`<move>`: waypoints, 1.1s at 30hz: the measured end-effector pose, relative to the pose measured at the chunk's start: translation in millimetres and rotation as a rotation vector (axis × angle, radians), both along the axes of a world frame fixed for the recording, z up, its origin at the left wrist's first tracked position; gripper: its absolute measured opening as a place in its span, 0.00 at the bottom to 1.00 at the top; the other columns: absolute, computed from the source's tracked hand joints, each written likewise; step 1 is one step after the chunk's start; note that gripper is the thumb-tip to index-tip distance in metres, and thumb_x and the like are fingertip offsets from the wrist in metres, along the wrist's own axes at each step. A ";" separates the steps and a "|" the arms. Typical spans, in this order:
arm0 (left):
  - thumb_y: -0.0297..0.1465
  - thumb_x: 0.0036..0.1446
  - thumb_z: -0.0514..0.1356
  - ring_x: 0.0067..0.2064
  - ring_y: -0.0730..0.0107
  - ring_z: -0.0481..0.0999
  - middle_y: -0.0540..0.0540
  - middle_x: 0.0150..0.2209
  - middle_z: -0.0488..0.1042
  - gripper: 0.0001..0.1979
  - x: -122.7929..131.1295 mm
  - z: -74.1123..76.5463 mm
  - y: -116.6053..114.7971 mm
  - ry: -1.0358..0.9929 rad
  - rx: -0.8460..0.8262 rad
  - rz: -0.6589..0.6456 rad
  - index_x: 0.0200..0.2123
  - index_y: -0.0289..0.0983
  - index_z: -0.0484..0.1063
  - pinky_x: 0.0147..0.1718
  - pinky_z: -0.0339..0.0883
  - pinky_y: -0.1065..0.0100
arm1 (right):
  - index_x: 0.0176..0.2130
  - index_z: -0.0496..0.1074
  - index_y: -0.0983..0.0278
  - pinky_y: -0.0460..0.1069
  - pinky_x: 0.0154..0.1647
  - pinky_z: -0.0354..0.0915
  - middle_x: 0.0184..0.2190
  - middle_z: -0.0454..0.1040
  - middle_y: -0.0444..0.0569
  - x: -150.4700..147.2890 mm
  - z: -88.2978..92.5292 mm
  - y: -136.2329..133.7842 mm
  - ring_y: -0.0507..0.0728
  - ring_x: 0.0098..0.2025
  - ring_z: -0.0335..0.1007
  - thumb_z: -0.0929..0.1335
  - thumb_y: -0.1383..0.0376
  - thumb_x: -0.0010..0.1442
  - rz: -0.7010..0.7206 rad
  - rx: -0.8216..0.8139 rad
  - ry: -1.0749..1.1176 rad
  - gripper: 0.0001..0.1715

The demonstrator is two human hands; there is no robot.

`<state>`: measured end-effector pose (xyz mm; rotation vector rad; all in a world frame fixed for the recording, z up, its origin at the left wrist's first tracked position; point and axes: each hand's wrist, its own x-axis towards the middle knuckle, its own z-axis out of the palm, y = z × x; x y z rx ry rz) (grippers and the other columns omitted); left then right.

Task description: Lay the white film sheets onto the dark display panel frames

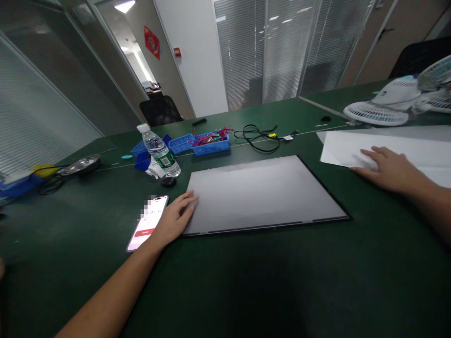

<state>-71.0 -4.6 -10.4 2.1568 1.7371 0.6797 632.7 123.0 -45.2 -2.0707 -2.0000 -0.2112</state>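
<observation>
A flat grey panel with thin black edges (253,195) lies on the green table in front of me. My left hand (176,217) rests at its left edge, fingers spread, fingertips touching the surface. Beside that hand lies a phone (137,241) with a lit white screen, partly covered by my wrist. Over on the right, my right hand (391,169) is laid on white sheets (341,150), its fingers apart and the palm down. Neither hand grips anything.
Behind the panel stand a water bottle (160,152), a blue tray of red wires (211,146) and a coiled black cable (260,141). A white fan (394,103) lies at the back right. A round metal piece (81,165) and a blue bin (17,187) are on the left.
</observation>
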 end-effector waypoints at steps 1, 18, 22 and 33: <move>0.52 0.73 0.56 0.74 0.44 0.70 0.40 0.75 0.68 0.29 0.4 1.4 -1.1 0.007 -0.008 -0.005 0.65 0.43 0.79 0.74 0.61 0.38 | 0.76 0.65 0.72 0.75 0.74 0.51 0.77 0.57 0.73 8.6 -3.0 2.7 0.77 0.80 0.49 0.61 0.38 0.72 -0.050 -0.032 0.020 0.52; 0.54 0.70 0.62 0.81 0.39 0.53 0.45 0.80 0.56 0.33 5.4 14.3 -9.1 0.199 -0.118 -0.307 0.73 0.53 0.70 0.76 0.40 0.27 | 0.60 0.82 0.67 0.59 0.39 0.60 0.49 0.83 0.68 -39.2 39.5 -28.4 0.68 0.41 0.75 0.58 0.46 0.75 -0.289 0.067 0.060 0.38; 0.55 0.69 0.62 0.81 0.39 0.55 0.46 0.80 0.58 0.32 5.9 14.4 -9.4 0.197 -0.100 -0.297 0.72 0.54 0.72 0.76 0.42 0.27 | 0.56 0.83 0.66 0.57 0.42 0.65 0.45 0.85 0.62 -72.9 50.2 -45.7 0.65 0.40 0.78 0.61 0.48 0.74 -0.117 0.261 0.113 0.33; 0.55 0.69 0.62 0.81 0.40 0.53 0.46 0.80 0.56 0.33 5.5 13.4 -9.7 0.203 -0.112 -0.294 0.72 0.54 0.71 0.77 0.40 0.28 | 0.53 0.84 0.57 0.55 0.49 0.77 0.48 0.86 0.51 -173.5 46.8 -82.5 0.61 0.47 0.83 0.66 0.54 0.75 1.066 0.091 0.025 0.19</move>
